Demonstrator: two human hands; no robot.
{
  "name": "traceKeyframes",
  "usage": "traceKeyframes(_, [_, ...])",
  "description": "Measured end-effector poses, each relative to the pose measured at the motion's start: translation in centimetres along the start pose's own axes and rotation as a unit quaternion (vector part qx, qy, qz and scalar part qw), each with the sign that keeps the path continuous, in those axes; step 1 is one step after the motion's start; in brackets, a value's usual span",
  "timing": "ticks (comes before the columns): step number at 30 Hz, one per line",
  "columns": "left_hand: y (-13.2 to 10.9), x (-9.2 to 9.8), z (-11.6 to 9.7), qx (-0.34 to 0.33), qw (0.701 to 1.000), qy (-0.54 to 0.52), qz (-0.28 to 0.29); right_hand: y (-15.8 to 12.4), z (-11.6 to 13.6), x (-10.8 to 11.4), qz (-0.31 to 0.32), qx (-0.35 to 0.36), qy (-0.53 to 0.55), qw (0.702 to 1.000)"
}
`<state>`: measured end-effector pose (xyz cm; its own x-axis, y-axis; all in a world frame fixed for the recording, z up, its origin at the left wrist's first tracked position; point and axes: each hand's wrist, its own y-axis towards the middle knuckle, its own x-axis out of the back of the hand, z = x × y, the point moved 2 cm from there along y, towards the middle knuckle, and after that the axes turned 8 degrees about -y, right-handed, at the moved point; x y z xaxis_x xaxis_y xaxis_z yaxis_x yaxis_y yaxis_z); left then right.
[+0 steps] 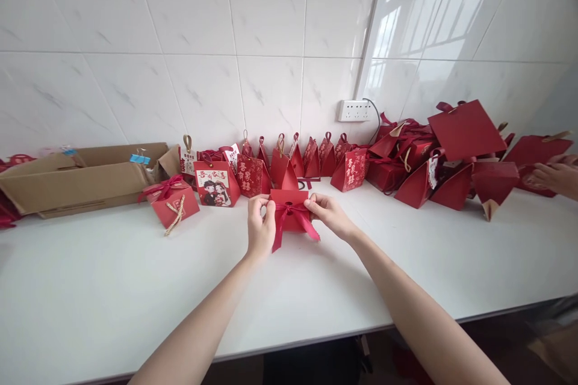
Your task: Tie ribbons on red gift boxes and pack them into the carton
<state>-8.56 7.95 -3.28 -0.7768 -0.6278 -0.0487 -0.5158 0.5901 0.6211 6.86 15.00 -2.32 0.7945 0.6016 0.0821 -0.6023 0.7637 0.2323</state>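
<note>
A small red gift box [295, 225] with a ribbon bow [290, 209] tied across its front is between my two hands at the middle of the table. My left hand [261, 225] pinches its left upper edge, thumb in front. On the opposite side my right hand [332, 215] grips the right upper edge near the ribbon. The bow's two tails hang down in front. Just behind stands a triangular red box [283, 169] with a loop on top. To the left is a red box with a twisted gold cord [175, 203], tilted on the table.
Several red boxes line the wall, including one with a cartoon couple [215, 188]. An open cardboard box [81, 183] is at left. A heap of red boxes [401, 150] stands at right, near another person's hand [557, 175]. A power strip [356, 110] hangs on the wall.
</note>
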Motion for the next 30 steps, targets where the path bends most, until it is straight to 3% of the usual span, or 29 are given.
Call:
traceKeyframes(8, [-0.2,-0.7,0.5,0.049,0.998,-0.004,-0.032,0.2,-1.0,-0.3,-0.004,-0.020,0.052,0.998])
traceKeyframes(14, [-0.2,-0.8,0.3,0.082,0.995,-0.034,-0.033,0.0,-0.3,-0.1,-0.027,-0.017,-0.018,0.999])
traceKeyframes(22, [-0.6,-0.9,0.1,0.026,0.999,-0.029,-0.033,0.0,-0.4,0.0,-0.014,0.003,-0.048,0.999])
traceKeyframes(27, [-0.4,-0.7,0.3,0.056,0.997,-0.035,-0.048,-0.1,0.0,0.0,-0.013,0.042,-0.016,0.999])
traceKeyframes(30, [-0.4,-0.7,0.2,0.055,0.997,-0.037,-0.044,-0.2,0.2,0.0,-0.029,0.028,-0.026,0.999])
